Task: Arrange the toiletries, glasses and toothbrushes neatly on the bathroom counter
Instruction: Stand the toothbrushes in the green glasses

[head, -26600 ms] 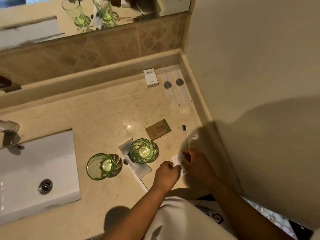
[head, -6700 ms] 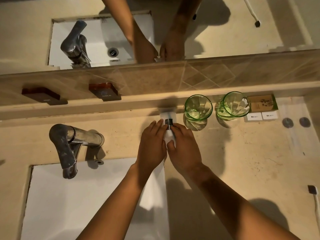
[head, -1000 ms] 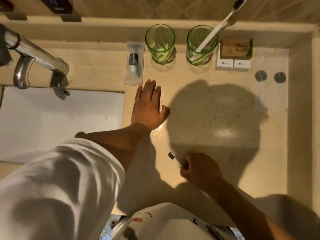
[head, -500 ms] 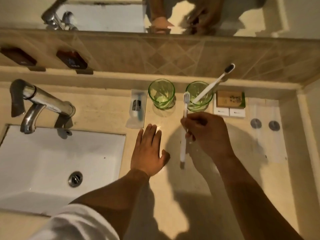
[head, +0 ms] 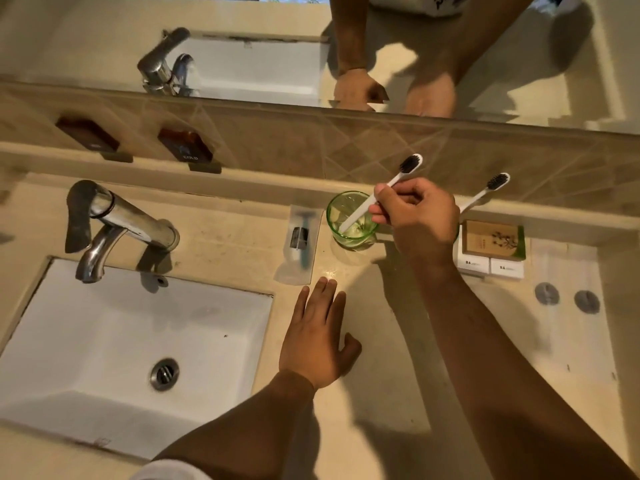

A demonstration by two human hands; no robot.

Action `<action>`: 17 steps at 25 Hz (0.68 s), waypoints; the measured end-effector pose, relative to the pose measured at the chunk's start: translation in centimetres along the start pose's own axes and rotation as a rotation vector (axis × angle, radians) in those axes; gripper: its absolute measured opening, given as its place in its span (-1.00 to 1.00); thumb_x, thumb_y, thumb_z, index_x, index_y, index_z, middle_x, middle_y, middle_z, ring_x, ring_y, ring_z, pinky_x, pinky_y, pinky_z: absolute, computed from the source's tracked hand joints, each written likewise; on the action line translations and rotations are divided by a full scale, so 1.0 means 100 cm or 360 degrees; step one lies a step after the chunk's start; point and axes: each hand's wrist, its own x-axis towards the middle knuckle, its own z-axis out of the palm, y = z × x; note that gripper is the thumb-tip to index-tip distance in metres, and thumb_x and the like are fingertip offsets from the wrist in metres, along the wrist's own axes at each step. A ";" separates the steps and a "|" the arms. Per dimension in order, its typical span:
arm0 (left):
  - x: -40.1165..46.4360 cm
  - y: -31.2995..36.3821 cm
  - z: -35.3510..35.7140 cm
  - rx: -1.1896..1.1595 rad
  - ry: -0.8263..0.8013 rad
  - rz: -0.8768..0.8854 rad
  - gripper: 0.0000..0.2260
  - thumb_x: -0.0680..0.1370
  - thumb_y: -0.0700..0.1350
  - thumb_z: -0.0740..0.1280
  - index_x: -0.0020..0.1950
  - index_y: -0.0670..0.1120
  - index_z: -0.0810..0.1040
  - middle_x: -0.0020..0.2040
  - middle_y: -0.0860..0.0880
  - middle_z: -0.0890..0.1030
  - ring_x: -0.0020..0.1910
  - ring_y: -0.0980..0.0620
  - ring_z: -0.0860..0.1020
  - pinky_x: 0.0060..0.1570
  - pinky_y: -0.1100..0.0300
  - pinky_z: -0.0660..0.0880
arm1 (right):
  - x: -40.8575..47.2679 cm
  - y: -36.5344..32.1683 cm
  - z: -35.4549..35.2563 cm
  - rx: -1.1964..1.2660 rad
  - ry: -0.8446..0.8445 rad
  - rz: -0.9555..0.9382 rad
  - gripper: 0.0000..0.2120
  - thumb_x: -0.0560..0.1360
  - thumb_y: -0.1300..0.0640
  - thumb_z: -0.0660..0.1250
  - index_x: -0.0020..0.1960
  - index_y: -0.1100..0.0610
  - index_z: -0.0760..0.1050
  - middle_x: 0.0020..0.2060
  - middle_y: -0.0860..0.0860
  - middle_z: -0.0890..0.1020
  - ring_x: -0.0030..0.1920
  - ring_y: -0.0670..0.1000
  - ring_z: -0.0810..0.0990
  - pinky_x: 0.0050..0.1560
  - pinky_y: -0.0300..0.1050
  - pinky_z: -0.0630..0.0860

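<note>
Looking down through the head camera, I see my right hand (head: 417, 216) pinching the thin white plastic toothbrush with dark bristles (head: 377, 199) at mid-handle, its foot end already inside the green ribbed drinking glass (head: 351, 221) by the back ledge. I judge the brush light and stiff, slightly slick, so a thumb-and-finger pinch on the handle suits it; the glass looks fragile and would tip if the brush levers on its rim. My left hand (head: 320, 337) lies flat and spread on the beige stone counter (head: 391, 341), holding nothing. A second white toothbrush (head: 485, 194) leans out past my right hand; its glass is hidden behind that hand. Just left of the visible glass lies a clear wrapped razor packet (head: 298, 244); right of my hand sit a brown card soap box (head: 493, 240) and two small white boxes (head: 490, 266).
</note>
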 end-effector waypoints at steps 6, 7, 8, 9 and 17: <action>-0.001 0.000 0.002 -0.0051 0.0048 -0.0013 -0.37 0.51 0.15 0.24 0.54 -0.10 0.35 0.60 -0.10 0.26 0.63 -0.08 0.08 0.57 -0.11 0.13 | 0.014 0.009 0.013 -0.0523 -0.0081 0.0070 -0.84 0.53 0.07 0.44 -0.10 0.16 0.66 -0.40 0.05 0.70 -0.47 -0.03 0.64 -0.32 0.00 0.69; -0.001 0.000 0.003 -0.0050 0.0050 -0.0018 -0.37 0.51 0.15 0.23 0.54 -0.09 0.35 0.60 -0.09 0.25 0.63 -0.08 0.08 0.57 -0.10 0.12 | 0.015 0.009 0.012 -0.0564 -0.0057 0.0056 -0.84 0.53 0.06 0.43 -0.11 0.15 0.66 -0.42 0.05 0.69 -0.49 -0.03 0.62 -0.37 0.00 0.67; -0.001 -0.001 0.003 -0.0050 0.0046 -0.0027 -0.37 0.52 0.16 0.21 0.55 -0.08 0.34 0.60 -0.09 0.24 0.63 -0.07 0.07 0.58 -0.09 0.11 | 0.016 0.009 0.011 -0.0605 -0.0033 0.0041 -0.83 0.53 0.05 0.43 -0.13 0.15 0.67 -0.44 0.05 0.68 -0.51 -0.03 0.60 -0.42 -0.01 0.65; -0.001 0.000 0.003 -0.0049 0.0039 -0.0038 -0.37 0.52 0.16 0.19 0.56 -0.07 0.32 0.61 -0.08 0.23 0.63 -0.07 0.06 0.58 -0.09 0.11 | 0.017 0.008 0.010 -0.0643 -0.0015 0.0034 -0.82 0.53 0.05 0.43 -0.15 0.15 0.67 -0.45 0.05 0.68 -0.53 -0.03 0.59 -0.45 -0.03 0.64; -0.001 -0.001 0.004 -0.0045 -0.0002 -0.0079 -0.36 0.54 0.21 0.13 0.58 -0.01 0.27 0.63 -0.04 0.19 0.64 -0.05 0.03 0.57 -0.08 0.13 | 0.024 0.007 0.010 -0.0766 0.0003 0.0083 -0.78 0.54 0.03 0.43 -0.21 0.14 0.64 -0.43 0.06 0.67 -0.61 -0.13 0.54 -0.54 -0.21 0.52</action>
